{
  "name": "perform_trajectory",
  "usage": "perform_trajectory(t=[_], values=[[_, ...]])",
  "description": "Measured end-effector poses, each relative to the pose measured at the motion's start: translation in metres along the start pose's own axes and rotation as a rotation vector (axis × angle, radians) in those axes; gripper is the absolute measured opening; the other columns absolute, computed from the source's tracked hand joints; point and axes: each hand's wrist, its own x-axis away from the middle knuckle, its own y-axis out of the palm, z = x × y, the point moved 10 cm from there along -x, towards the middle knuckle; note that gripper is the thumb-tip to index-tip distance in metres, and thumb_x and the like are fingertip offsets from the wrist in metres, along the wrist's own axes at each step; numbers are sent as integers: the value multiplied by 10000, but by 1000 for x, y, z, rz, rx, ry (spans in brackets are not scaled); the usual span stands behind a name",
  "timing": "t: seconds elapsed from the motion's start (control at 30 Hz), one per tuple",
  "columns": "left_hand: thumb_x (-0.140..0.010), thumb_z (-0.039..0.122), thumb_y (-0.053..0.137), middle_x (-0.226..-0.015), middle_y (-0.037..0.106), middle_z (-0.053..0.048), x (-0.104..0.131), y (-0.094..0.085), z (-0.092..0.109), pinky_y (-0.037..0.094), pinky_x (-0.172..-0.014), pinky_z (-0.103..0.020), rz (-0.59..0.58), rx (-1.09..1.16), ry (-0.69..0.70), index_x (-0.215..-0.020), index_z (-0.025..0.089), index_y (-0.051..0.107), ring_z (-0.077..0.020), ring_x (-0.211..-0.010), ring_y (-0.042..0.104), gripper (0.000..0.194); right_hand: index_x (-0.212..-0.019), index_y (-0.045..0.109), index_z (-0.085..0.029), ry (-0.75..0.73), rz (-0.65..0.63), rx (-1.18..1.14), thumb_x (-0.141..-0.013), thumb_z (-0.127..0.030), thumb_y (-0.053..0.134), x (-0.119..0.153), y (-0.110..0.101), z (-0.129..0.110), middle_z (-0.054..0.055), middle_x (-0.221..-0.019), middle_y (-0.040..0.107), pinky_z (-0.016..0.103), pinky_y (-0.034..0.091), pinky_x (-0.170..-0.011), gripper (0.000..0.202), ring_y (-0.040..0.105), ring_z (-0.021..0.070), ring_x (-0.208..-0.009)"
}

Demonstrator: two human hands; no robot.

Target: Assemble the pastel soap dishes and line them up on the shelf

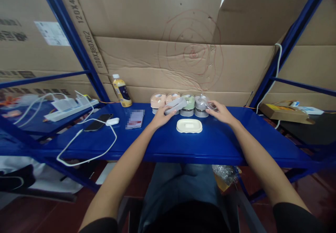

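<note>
My left hand (163, 117) is closed on a pale grey, translucent lid-like piece (176, 104), held tilted in front of the row of small boxes. Thumb and fingers of my right hand (222, 112) close around a clear greyish piece (210, 106) beside the grey box (201, 106); its exact kind is unclear. To the left of the grey one stand a green box (187, 111) and two peach boxes, one at the far left (158, 100) and one partly hidden behind the held piece (173, 97). A cream oblong lid or tray (189, 125) lies flat between my forearms.
On the blue table (210, 145) a phone (135, 119), a dark phone (98, 122), a white cable (86, 163) and a yellow bottle (122, 91) lie or stand to the left. Cardboard (131, 54) backs the table; blue posts (73, 40) frame it.
</note>
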Motion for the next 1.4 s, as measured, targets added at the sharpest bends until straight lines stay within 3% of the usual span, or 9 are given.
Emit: perform_trajectory(t=[0.1,0.23,0.4,0.57,0.7,1.07,1.23,1.33,1.4], values=[[-892,579,642,-1215,698,-102,5,10,10,468,-1090,-490,-69,18,65,-1178,203,730,-307,-1169,627,481,-1361,612,-230,-26,5,-2,-844,-587,706,1,1,-3,138,-1283,702,562,543,-975,635,685,337,-1080],[-880,583,681,-1209,651,-108,19,43,32,458,-1104,-493,-269,14,190,-1223,225,730,-312,-1183,615,499,-1374,615,-240,-117,5,-40,-818,-550,751,5,7,-21,122,-1307,698,565,512,-1030,651,670,342,-1150],[-823,580,763,-1299,635,-119,31,71,39,449,-1117,-526,-391,26,216,-1388,255,619,-350,-1248,592,667,-1387,634,-255,-288,-110,-58,-743,-569,822,12,33,-55,125,-1396,656,542,482,-1099,741,625,350,-1263],[-626,592,907,-1458,565,-185,29,79,24,465,-1093,-557,-364,120,50,-1560,214,339,-412,-1330,559,1156,-1390,650,-241,-356,-216,-7,-702,-592,855,16,66,-71,127,-1297,684,513,519,-1046,800,662,333,-1173],[-567,578,934,-1434,580,-220,31,85,23,458,-1097,-562,-362,147,4,-1592,168,226,-423,-1320,572,1311,-1405,644,-267,-360,-239,12,-714,-593,848,16,79,-73,123,-1277,678,517,524,-1034,791,665,324,-1151],[-643,570,903,-1521,511,-214,39,89,41,455,-1114,-590,-388,98,110,-1615,218,211,-464,-1403,500,1244,-1446,616,-285,-343,-312,95,-712,-608,848,17,83,-72,112,-1240,688,510,541,-993,835,668,322,-1107],[-610,626,907,-1576,436,-235,39,93,32,386,-1169,-617,-427,63,92,-1604,203,250,-469,-1465,421,1265,-1494,567,-284,-292,-345,139,-717,-655,826,22,90,-70,117,-1198,699,524,549,-968,899,680,342,-1079],[-601,622,912,-1489,528,-226,39,94,25,385,-1167,-602,-458,64,75,-1588,187,284,-442,-1427,474,1248,-1502,559,-286,-223,-314,183,-718,-688,809,35,82,-63,135,-1232,683,551,546,-968,915,674,378,-1107],[-631,613,896,-1413,590,-198,39,94,24,399,-1160,-579,-472,61,81,-1571,189,309,-410,-1378,527,1187,-1496,564,-301,-169,-279,215,-722,-701,798,52,65,-53,139,-1251,674,556,547,-967,902,667,394,-1126]])
